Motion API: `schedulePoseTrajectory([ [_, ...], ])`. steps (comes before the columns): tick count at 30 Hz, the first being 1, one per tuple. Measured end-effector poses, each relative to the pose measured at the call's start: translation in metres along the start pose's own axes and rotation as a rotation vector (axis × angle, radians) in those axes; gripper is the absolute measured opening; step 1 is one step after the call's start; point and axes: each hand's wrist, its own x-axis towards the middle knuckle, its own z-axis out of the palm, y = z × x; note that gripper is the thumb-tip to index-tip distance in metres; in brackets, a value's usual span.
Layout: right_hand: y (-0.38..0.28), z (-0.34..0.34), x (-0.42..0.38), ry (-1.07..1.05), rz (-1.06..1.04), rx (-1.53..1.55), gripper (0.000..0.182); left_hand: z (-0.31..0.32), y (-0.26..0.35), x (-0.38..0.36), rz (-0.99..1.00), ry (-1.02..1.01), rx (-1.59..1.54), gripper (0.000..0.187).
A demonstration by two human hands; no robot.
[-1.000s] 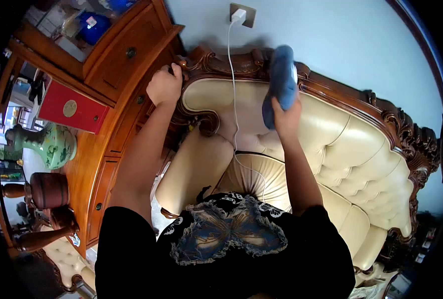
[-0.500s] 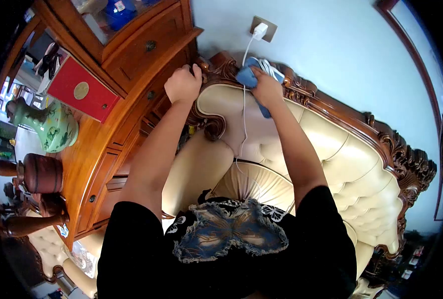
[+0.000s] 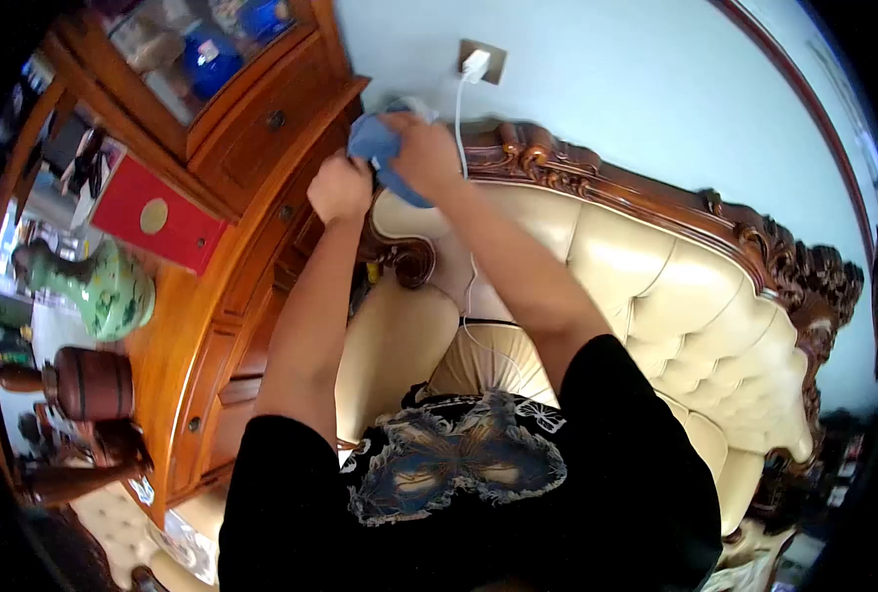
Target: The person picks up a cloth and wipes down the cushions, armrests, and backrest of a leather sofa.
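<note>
In my right hand (image 3: 424,158) is a blue cloth (image 3: 372,141), bunched over the left end of the sofa's carved wooden top rail (image 3: 557,163). My left hand (image 3: 340,187) is closed just below and left of the cloth, beside the cabinet. Whatever its fingers grip, if anything, is hidden. A white cable (image 3: 460,109) runs from a white plug (image 3: 475,66) in the wall socket, passes behind my right wrist and trails down the cream sofa backrest (image 3: 607,237) to the seat.
On the left stands a wooden cabinet (image 3: 251,227) with blue vases behind glass. Its top bears a red box (image 3: 152,212), a green painted vase (image 3: 113,291) and a brown barrel-shaped wooden object (image 3: 93,383). Cream sofa cushions lie below my arms.
My right hand has carried the blue cloth left along the rail, up to my left hand. The white cable bundle seen by the cloth before is now behind or out of clear sight.
</note>
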Motion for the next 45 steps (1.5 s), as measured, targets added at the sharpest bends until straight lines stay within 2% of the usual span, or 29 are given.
schedulePoseTrajectory([
  [1,0.012,0.021,-0.001,0.147,-0.136,-0.04,0.064,0.001,-0.003,0.001,0.01,-0.007,0.001,0.04],
  [2,0.014,0.014,-0.009,0.17,-0.119,-0.049,0.064,0.0,-0.003,0.001,0.038,-0.006,-0.004,0.04],
  [4,0.013,0.001,-0.037,0.144,-0.156,0.181,0.053,0.0,-0.004,-0.003,0.088,0.052,0.007,0.041],
  [5,0.02,-0.007,-0.047,0.159,-0.144,0.175,0.053,0.001,-0.002,-0.002,0.108,0.051,0.004,0.041],
  [7,0.046,-0.03,-0.066,-0.232,-0.017,0.14,0.05,0.003,0.002,0.002,0.03,0.048,0.019,0.041],
  [9,0.071,-0.062,-0.076,-0.246,0.199,0.197,0.048,0.014,-0.003,0.004,0.051,0.138,-0.001,0.043],
  [11,0.093,-0.09,-0.081,0.1,0.368,0.053,0.052,0.019,-0.002,0.004,0.044,0.181,0.042,0.043],
  [13,0.129,-0.108,-0.077,0.532,0.171,-0.099,0.06,0.017,-0.002,0.005,0.063,0.111,0.125,0.051],
  [14,0.141,-0.113,-0.073,0.571,0.216,-0.177,0.054,0.014,-0.002,0.005,0.066,0.09,0.109,0.052],
  [15,0.164,-0.108,-0.072,0.581,0.233,-0.188,0.054,0.018,-0.004,0.006,0.093,0.14,0.111,0.052],
  [17,0.222,-0.078,-0.078,0.199,0.443,-0.554,0.052,0.016,0.0,0.002,0.104,0.207,0.084,0.045],
  [19,0.236,-0.086,-0.097,0.332,0.429,-0.548,0.046,0.002,0.007,-0.003,0.062,0.102,0.031,0.047],
  [21,0.251,-0.114,-0.11,0.21,0.423,-0.768,0.044,0.015,-0.002,0.003,0.072,0.128,0.049,0.05],
  [22,0.264,-0.13,-0.113,0.022,0.638,-0.874,0.041,0.01,0.001,-0.001,0.078,0.127,0.055,0.05],
  [23,0.278,-0.147,-0.135,0.186,0.604,-0.854,0.039,0.005,0.005,-0.004,0.085,0.126,0.062,0.05],
  [25,0.296,-0.183,-0.166,0.277,0.521,-0.985,0.042,0.009,0.004,-0.001,0.088,0.134,0.051,0.051],
  [29,0.296,-0.241,-0.203,0.352,0.609,-0.959,0.047,0.011,0.002,-0.002,0.06,0.118,0.071,0.052],
  [30,0.298,-0.241,-0.206,0.326,0.619,-0.961,0.048,0.011,0.002,-0.002,0.083,0.141,0.059,0.052],
  [31,0.304,-0.232,-0.208,0.435,0.556,-0.986,0.044,0.003,0.008,-0.006,0.059,0.093,0.052,0.052],
  [33,0.308,-0.217,-0.206,0.463,0.595,-0.914,0.045,0.007,0.005,-0.004,0.083,0.133,0.05,0.052],
  [34,0.306,-0.215,-0.204,0.364,0.622,-0.844,0.047,0.009,0.002,-0.001,0.092,0.1,0.081,0.051],
  [37,0.288,-0.218,-0.206,0.238,0.488,-0.622,0.05,0.009,0.001,-0.001,0.082,0.082,0.051,0.056],
  [39,0.278,-0.244,-0.211,0.243,0.485,-0.584,0.049,0.012,-0.001,0.0,0.092,0.098,0.075,0.057],
  [41,0.269,-0.28,-0.217,0.415,0.571,-0.587,0.058,0.011,0.001,-0.001,0.093,0.114,0.095,0.057],
  [42,0.261,-0.302,-0.22,0.524,0.592,-0.638,0.058,0.011,0.002,-0.003,0.12,0.174,0.082,0.049],
  [45,0.259,-0.364,-0.236,0.782,0.678,-0.732,0.056,0.015,0.001,-0.001,0.126,0.195,0.114,0.049],
])
